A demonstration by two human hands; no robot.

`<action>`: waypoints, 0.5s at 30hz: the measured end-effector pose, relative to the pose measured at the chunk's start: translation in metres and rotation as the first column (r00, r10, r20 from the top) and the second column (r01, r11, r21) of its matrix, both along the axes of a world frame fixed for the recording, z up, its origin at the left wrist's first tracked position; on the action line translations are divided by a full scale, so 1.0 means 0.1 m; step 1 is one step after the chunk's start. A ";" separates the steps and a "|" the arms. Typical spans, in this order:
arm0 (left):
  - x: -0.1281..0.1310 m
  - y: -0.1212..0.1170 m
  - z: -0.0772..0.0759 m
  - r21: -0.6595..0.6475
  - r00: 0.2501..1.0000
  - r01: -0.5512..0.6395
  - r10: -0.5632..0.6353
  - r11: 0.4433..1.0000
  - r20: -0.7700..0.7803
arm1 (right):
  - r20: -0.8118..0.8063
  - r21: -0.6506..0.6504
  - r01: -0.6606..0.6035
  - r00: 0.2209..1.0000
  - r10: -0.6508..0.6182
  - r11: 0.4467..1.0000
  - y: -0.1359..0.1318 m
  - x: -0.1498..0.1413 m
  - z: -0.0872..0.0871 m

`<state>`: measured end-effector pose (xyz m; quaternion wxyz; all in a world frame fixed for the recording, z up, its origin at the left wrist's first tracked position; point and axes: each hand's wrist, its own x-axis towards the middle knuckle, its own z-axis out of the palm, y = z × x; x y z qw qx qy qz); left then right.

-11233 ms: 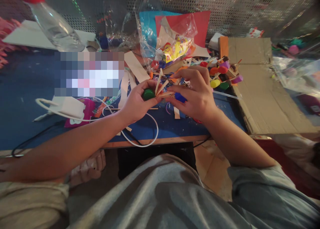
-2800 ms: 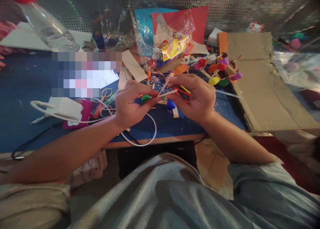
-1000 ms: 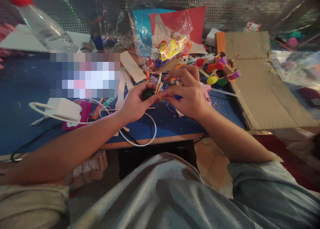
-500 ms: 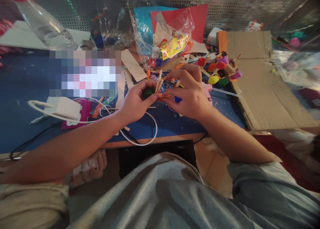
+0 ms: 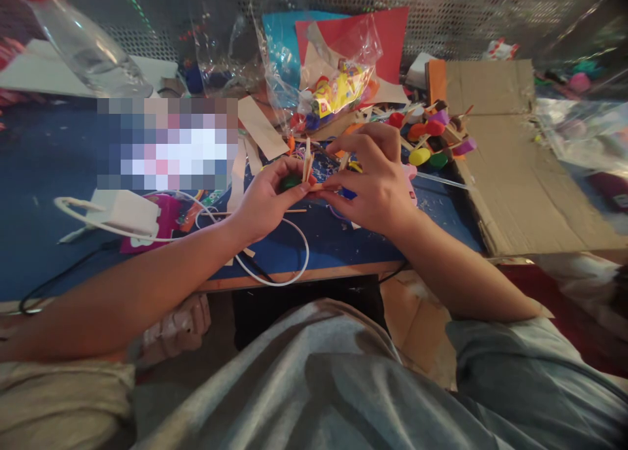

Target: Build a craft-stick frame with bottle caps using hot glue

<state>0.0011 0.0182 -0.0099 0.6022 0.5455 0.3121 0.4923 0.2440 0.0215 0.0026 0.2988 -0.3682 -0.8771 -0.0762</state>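
Observation:
Over the middle of the blue table, my left hand (image 5: 265,201) is closed around a small assembly of wooden craft sticks (image 5: 307,162). A dark green rounded piece (image 5: 290,182) shows between its thumb and fingers, beside the upright sticks. My right hand (image 5: 377,185) pinches the right end of a stick that lies flat in this assembly; its index finger is raised and bent. Part of the assembly is hidden behind the fingers. Just beyond my right hand lies a pink tool (image 5: 409,178), mostly covered, perhaps a glue gun with a clear stick at its back.
A bundle of sticks with coloured caps (image 5: 434,133) lies behind my right hand, next to a cardboard sheet (image 5: 520,175). White charger (image 5: 130,212) and looping cable are at left. A clear bottle (image 5: 93,51), plastic bag (image 5: 343,87) and coloured paper (image 5: 392,38) stand behind.
The upright sticks in my left hand have drawn closer together and tilt less. My right index finger has lifted slightly away from them, while the thumb pinch stays in place.

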 end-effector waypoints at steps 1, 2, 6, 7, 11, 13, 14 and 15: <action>0.00 0.00 0.01 -0.021 1.000 -0.001 0.002 1.000 0.012 | 0.007 -0.004 0.003 1.000 -0.003 1.000 0.00 0.00 0.00; 0.00 -0.01 0.02 -0.045 1.000 0.000 0.001 0.999 0.022 | 0.013 -0.007 0.004 1.000 -0.004 1.000 -0.01 0.00 0.00; 0.01 -0.02 0.06 -0.156 0.998 0.033 -0.024 0.987 0.058 | 0.010 -0.014 -0.008 1.000 0.008 1.000 -0.01 -0.01 0.01; 0.01 -0.02 0.07 -0.177 0.997 0.042 -0.030 0.983 0.069 | 0.004 -0.016 -0.014 1.000 0.014 1.000 -0.02 -0.02 0.02; 0.02 -0.03 0.08 -0.194 0.994 0.066 -0.047 0.979 0.103 | -0.025 -0.021 -0.022 0.999 0.021 1.000 -0.04 -0.04 0.04; 0.03 -0.03 0.08 -0.182 0.993 0.081 -0.064 0.980 0.096 | -0.047 -0.021 -0.012 0.999 0.011 1.000 -0.06 -0.04 0.06; 0.03 -0.03 0.08 -0.180 0.993 0.089 -0.073 0.980 0.091 | -0.056 -0.023 -0.008 0.998 0.007 1.000 -0.07 -0.04 0.06; 0.03 -0.03 0.08 -0.179 0.993 0.097 -0.083 0.979 0.086 | -0.061 -0.025 -0.006 0.998 0.005 1.000 -0.08 -0.04 0.07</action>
